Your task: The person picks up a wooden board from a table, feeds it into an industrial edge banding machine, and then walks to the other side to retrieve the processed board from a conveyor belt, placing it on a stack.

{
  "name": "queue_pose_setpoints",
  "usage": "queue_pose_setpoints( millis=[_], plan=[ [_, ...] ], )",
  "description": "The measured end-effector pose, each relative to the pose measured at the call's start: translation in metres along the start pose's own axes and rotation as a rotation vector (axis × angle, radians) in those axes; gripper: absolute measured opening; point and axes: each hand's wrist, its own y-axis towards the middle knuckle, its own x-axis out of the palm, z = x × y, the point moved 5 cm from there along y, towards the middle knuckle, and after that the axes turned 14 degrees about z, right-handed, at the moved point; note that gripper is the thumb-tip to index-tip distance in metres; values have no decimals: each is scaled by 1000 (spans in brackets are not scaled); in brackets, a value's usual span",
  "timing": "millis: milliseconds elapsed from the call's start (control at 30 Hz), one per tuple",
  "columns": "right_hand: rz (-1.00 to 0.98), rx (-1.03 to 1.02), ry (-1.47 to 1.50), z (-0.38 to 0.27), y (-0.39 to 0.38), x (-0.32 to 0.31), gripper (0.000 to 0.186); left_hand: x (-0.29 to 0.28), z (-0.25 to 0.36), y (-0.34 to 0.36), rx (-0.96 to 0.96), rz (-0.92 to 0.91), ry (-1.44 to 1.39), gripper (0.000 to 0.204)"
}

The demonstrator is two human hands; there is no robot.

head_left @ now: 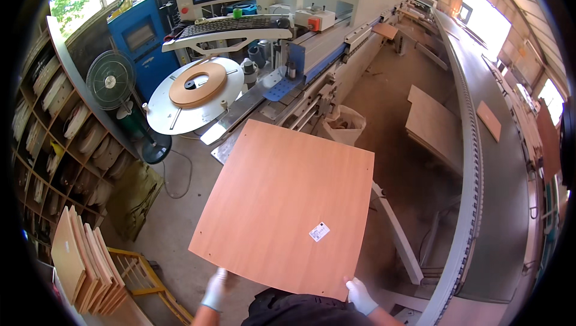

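Observation:
A large, flat wood-grain panel [282, 200] spreads out in front of me. It has a small white label [319, 231] on its face and small dark holes near some corners. White-gloved, my right hand [360, 296] grips its near right corner, thumb at the edge and the other fingers hidden. At the near left edge, my left hand [215, 290], also in a white glove, holds the panel. That hand is somewhat blurred, with its fingers partly hidden under the board. The panel's far edge reaches the edge-banding machine [300, 95]; whether it rests there I cannot tell.
Left of the machine stand a round table with a roll of edge tape [207, 80] and a fan [111, 80]. Stacked boards [87, 263] lean at lower left by a yellow frame [144, 290]. A long conveyor [492, 146] runs along the right, beside larger boards [435, 125].

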Motion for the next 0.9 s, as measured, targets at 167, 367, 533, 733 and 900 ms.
queue_pose_setpoints(
  millis=[167, 367, 533, 733, 900],
  plan=[
    [-177, 254, 107, -20, -8, 42, 39, 98, -18, -7, -139, 150, -256, 60],
    [-630, 417, 223, -26, -25, 118, 40, 77, 10, 21, -73, 178, -511, 62],
    [-645, 411, 27, -29, -31, 146, 48, 132, -38, -54, -366, 61, -615, 66],
    [-559, 224, -336, -40, -6, 142, 53, 145, -38, -32, -428, -6, -631, 67],
    [-226, -407, -779, -65, 22, 104, 43, 170, -32, -14, -440, -11, -600, 72]
  ],
)
